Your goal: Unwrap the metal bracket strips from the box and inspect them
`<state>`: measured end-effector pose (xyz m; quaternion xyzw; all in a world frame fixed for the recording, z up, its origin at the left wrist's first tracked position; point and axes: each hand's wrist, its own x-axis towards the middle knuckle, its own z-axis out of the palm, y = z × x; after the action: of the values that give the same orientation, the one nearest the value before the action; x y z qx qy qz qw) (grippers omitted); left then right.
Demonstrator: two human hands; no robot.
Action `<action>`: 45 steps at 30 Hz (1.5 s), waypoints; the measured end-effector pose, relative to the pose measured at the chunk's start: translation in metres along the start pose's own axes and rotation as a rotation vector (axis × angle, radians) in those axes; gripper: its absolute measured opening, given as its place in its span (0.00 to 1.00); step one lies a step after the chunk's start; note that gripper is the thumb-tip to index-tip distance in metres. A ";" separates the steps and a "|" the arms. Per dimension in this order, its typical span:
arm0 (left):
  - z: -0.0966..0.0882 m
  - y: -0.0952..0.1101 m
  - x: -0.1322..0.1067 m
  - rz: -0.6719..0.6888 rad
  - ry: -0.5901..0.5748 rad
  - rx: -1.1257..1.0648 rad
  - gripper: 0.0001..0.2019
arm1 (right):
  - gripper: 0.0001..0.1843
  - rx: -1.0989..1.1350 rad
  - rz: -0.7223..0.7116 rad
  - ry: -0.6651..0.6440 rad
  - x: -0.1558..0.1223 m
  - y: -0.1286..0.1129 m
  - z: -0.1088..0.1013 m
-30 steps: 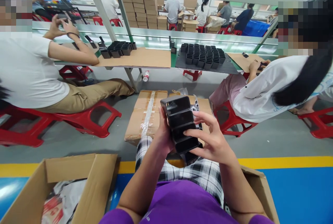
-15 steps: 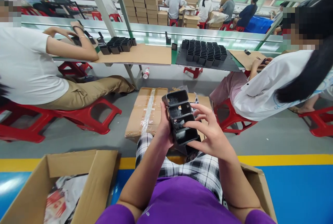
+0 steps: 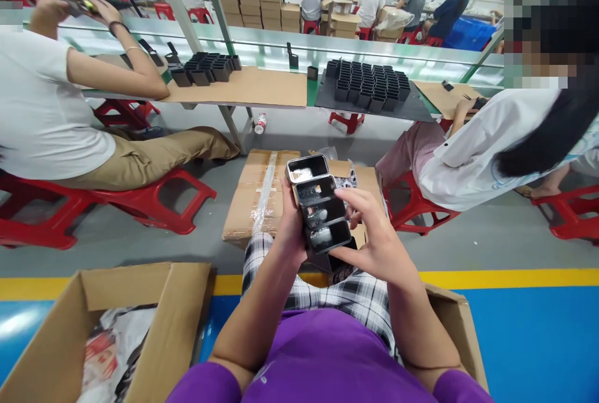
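Observation:
A short row of black open-topped plastic housings [image 3: 318, 203] is held in front of me above my lap, openings tilted up so their shiny insides show. My left hand [image 3: 286, 228] grips the row from its left side. My right hand [image 3: 372, 237] closes on its right and lower end, fingers curled round the nearest housing. Below them lie my checked trousers and a taped cardboard carton [image 3: 255, 197] on the floor.
An open cardboard box [image 3: 65, 340] with printed bags stands at my left, another box edge [image 3: 461, 322] at my right. Two people sit on red stools [image 3: 154, 200] at a bench [image 3: 262, 88] carrying trays of black housings [image 3: 367, 85]. Yellow floor line [image 3: 510, 278] crosses ahead.
I have tipped the row of housings toward me, so their open tops now face up. Both hands rose slightly; my right fingers slid down toward the lower end.

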<state>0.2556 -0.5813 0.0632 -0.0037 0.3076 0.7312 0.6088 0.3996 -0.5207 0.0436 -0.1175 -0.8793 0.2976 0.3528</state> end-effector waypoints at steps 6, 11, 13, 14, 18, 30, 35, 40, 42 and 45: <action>-0.003 -0.001 0.000 0.013 -0.026 0.020 0.32 | 0.36 -0.030 -0.002 -0.034 0.002 -0.004 -0.004; -0.003 -0.001 -0.001 0.027 -0.025 0.022 0.32 | 0.35 -0.014 0.017 -0.038 0.000 -0.001 -0.003; -0.003 -0.001 0.000 0.036 -0.015 0.031 0.32 | 0.36 0.017 0.028 -0.030 -0.001 0.000 -0.001; -0.004 -0.001 0.000 0.039 -0.005 0.037 0.32 | 0.37 0.044 0.035 -0.020 -0.001 0.001 0.000; -0.002 0.000 0.000 0.019 0.039 0.083 0.35 | 0.42 0.150 0.079 0.043 -0.004 0.003 0.006; 0.004 0.000 0.000 0.031 0.074 0.121 0.38 | 0.48 0.159 0.244 0.006 -0.006 -0.006 0.004; 0.004 -0.002 0.001 0.073 0.107 0.125 0.37 | 0.45 0.150 0.242 0.001 -0.007 -0.006 0.004; 0.005 -0.001 0.000 0.049 0.094 0.110 0.36 | 0.44 0.137 0.228 0.015 -0.009 -0.005 0.005; 0.005 -0.001 0.000 0.046 0.093 0.104 0.36 | 0.44 0.140 0.228 0.017 -0.009 -0.005 0.004; 0.004 -0.002 -0.001 0.067 0.076 0.120 0.37 | 0.46 0.150 0.240 0.018 -0.010 -0.005 0.004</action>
<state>0.2590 -0.5797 0.0661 0.0153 0.3739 0.7307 0.5710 0.4037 -0.5304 0.0388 -0.1978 -0.8309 0.4015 0.3305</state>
